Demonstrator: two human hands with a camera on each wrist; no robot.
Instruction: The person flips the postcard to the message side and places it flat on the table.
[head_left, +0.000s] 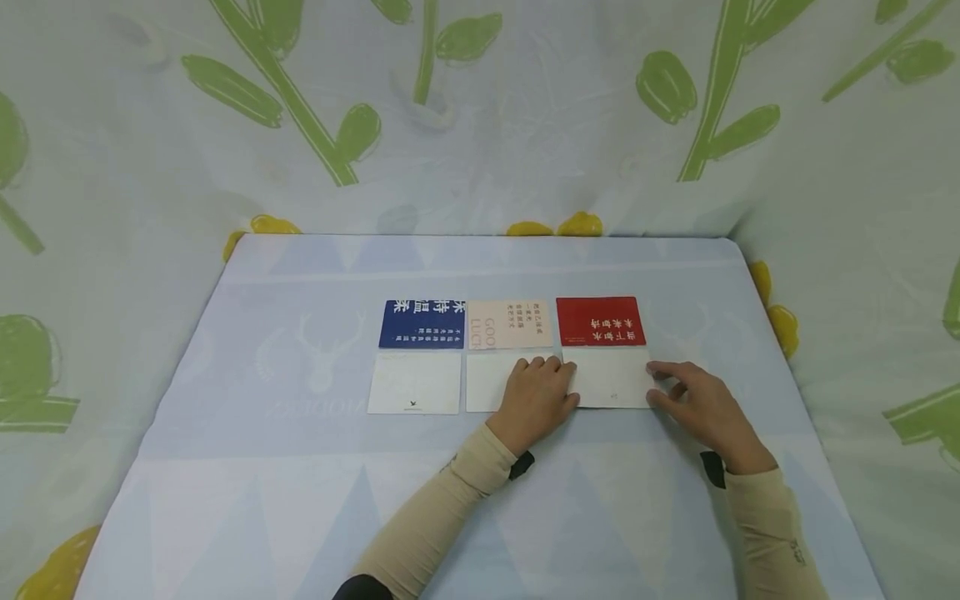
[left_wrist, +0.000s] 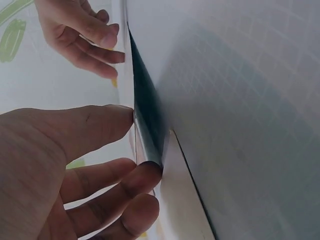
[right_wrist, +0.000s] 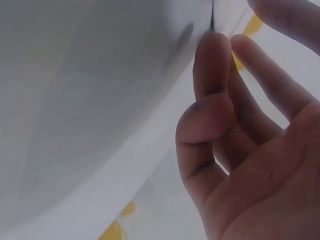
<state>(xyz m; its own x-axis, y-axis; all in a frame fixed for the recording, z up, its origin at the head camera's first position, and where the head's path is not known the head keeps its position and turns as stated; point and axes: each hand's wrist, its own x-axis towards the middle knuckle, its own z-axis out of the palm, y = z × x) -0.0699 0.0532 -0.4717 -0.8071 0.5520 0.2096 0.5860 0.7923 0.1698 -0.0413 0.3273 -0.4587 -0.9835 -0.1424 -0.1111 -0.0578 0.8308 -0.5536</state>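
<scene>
Left hand [head_left: 534, 398] is pinching the white card [head_left: 611, 375], nearer the tabletop's right edge [head_left: 798, 442] than its left, apparently aligning it; right hand's [head_left: 707, 415] grip is unclear; level lowering is seemingly being required.

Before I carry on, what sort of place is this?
Probably a small screened-off booth for tabletop work: leaf-patterned walls surround a table with a printed covering, and cards lie in two rows.

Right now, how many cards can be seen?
6. Far row, left to right: blue card, cream card, red card. Near row: left white card, middle white card partly covered by the left hand, right white card by the right hand. Others underneath could be hidden.
</scene>
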